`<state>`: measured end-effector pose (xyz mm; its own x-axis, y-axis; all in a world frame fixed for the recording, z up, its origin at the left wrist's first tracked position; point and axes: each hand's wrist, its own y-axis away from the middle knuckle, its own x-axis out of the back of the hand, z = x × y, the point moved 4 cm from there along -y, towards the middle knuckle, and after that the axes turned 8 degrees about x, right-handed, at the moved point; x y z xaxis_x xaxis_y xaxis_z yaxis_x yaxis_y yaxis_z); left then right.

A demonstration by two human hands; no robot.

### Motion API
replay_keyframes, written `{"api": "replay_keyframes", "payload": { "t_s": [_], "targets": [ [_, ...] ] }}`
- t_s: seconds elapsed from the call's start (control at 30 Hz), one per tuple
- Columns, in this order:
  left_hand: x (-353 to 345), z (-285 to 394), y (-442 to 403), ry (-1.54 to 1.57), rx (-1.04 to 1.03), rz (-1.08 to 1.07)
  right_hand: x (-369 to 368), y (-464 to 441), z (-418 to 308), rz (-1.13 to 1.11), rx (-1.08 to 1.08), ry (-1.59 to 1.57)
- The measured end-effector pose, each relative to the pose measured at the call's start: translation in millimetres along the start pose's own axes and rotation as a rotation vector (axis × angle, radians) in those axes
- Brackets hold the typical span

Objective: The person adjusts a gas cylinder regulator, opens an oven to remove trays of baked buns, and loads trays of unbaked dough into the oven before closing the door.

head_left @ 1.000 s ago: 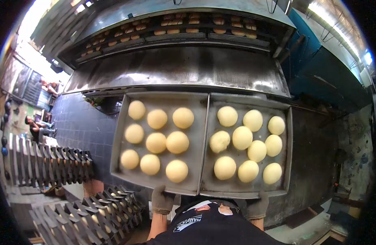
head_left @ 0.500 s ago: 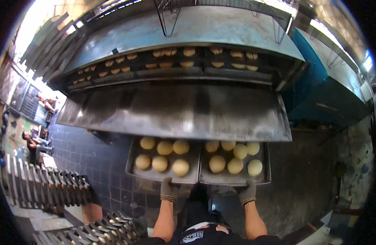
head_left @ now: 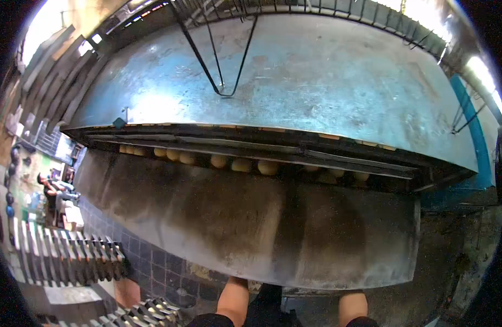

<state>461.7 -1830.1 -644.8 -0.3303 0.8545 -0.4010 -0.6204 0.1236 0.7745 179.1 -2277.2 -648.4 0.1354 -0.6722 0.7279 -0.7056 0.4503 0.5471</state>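
Observation:
My left forearm point(head_left: 234, 301) and my right forearm point(head_left: 353, 308) reach forward at the bottom of the view, under the near edge of the lowered metal oven door point(head_left: 234, 218). Both hands are hidden beneath that door, so neither the fingers nor anything in them shows. A thin pale strip point(head_left: 311, 292) lies between my forearms just below the door edge; I cannot make out what it is. Behind the door, round dough pieces point(head_left: 241, 164) sit in a row inside the wide oven point(head_left: 327, 76), partly covered by its front rails.
Stacked dark trays or racks point(head_left: 71, 256) stand at the left, with more at the lower left point(head_left: 136, 315). Another blue oven point(head_left: 472, 131) is at the right. Dark tiles point(head_left: 158, 267) cover the floor. A person point(head_left: 54, 188) is at the far left.
The view has shifted closer to the oven. The two trays of dough balls, held at their near edges by my gloved hands, and both hands have gone out of sight under the door.

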Motion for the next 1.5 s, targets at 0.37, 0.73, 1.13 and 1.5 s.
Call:
{"api": "replay_keyframes", "payload": {
  "t_s": [0.37, 0.73, 1.13, 1.5],
  "targets": [
    [18, -3, -8, -0.764, 0.048, 0.159, 0, -5, 31, 0.007, -0.200, -0.309],
    [151, -70, 235, -1.319, 0.177, 0.082, -46, 134, -1, -0.182, -0.089, -0.999],
    [673, -245, 744, 0.828, -0.188, 0.721, -239, 404, -191, -1.145, -0.054, -0.637],
    [808, -116, 1171, 1.051, -1.141, 1.082, -327, 755, -678, -1.439, 0.746, -0.158]
  ]
}}
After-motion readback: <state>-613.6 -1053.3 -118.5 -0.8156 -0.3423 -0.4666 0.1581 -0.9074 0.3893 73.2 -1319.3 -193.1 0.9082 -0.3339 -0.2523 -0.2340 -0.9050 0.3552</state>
